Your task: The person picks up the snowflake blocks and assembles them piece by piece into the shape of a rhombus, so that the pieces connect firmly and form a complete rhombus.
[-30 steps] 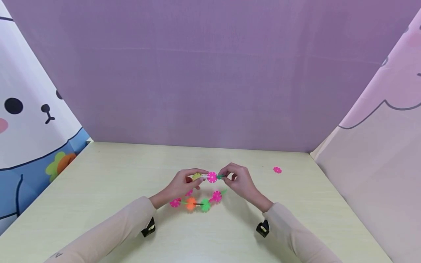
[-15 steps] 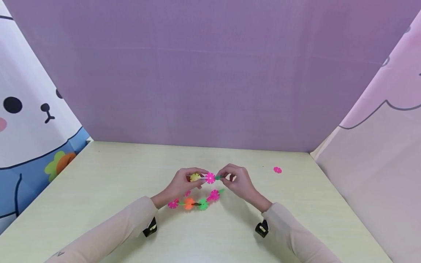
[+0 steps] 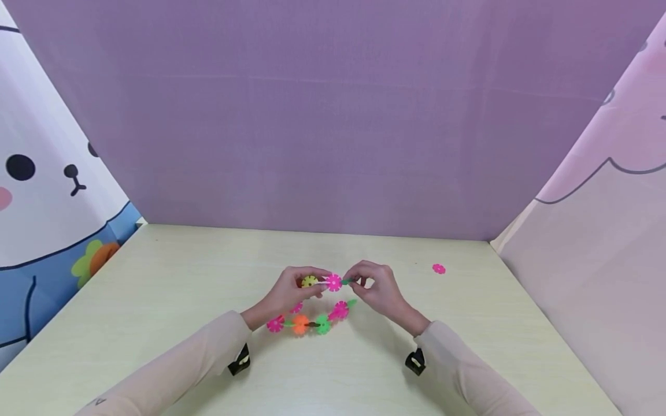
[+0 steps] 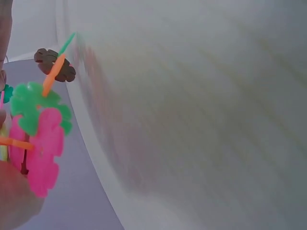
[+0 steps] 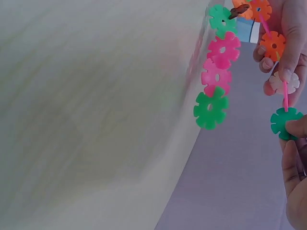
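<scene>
In the head view, my left hand grips a chain of interlocking snowflake discs, fingers and thumb around a yellow disc and a white disc. A pink disc sits between the two hands. My right hand pinches a dark green disc that touches the edge of the pink one; how far they are slotted together cannot be told. From the left hand the rest of the chain hangs in a curve, with an orange disc, a brighter green disc and more pink discs.
A loose pink disc lies on the pale wooden table, to the right of the hands. Behind the table rises a purple panel. Printed cloths flank it on both sides.
Both hands keep their holds and have shifted only slightly. The right hand is a touch lower. The hanging part of the chain has swayed a little to the left.
</scene>
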{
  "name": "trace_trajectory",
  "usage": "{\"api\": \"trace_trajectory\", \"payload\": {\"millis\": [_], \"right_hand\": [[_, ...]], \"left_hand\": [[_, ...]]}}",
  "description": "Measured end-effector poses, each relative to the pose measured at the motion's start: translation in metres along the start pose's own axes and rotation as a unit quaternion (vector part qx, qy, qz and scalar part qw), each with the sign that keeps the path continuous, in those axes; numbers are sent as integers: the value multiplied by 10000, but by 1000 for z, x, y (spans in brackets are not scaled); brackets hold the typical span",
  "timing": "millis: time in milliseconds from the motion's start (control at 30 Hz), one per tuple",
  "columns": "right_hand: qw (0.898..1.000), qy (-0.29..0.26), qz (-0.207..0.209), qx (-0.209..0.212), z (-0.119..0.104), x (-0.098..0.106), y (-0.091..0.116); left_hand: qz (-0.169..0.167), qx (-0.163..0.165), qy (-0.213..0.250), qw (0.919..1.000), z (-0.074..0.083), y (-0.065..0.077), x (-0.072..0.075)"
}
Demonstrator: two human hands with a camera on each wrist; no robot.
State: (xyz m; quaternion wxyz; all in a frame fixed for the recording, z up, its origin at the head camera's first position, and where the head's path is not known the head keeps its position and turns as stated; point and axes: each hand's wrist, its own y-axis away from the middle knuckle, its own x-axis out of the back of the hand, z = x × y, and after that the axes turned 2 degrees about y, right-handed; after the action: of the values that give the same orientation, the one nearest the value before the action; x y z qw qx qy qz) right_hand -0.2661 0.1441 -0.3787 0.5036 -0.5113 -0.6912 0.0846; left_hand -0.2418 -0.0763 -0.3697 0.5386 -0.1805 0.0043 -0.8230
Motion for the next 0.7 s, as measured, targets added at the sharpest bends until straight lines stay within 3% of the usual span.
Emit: {"api": "trace_trajectory", "payload": {"millis": [100,233,333,467,700], "right_hand": [[9999,-140,-17,-30,-3,1,-1],[9996,-273,-74,-72,-23,8,-4],[9992,-339,-130,-154,-37,13,-6],[9989,-382,-174,-219,-38,13,-6],[9991,-358,-215,12,-37,12,-6]], "left_hand": [[-18,-47,32,10000,1,1,0],[-37,-51,72,10000,-2,0,0],[-39,-8,130,9999,-14,-4,0],[-1,34,144,9999,-29,-9,0],[40,235,123,9996,-30,-7,0]]}}
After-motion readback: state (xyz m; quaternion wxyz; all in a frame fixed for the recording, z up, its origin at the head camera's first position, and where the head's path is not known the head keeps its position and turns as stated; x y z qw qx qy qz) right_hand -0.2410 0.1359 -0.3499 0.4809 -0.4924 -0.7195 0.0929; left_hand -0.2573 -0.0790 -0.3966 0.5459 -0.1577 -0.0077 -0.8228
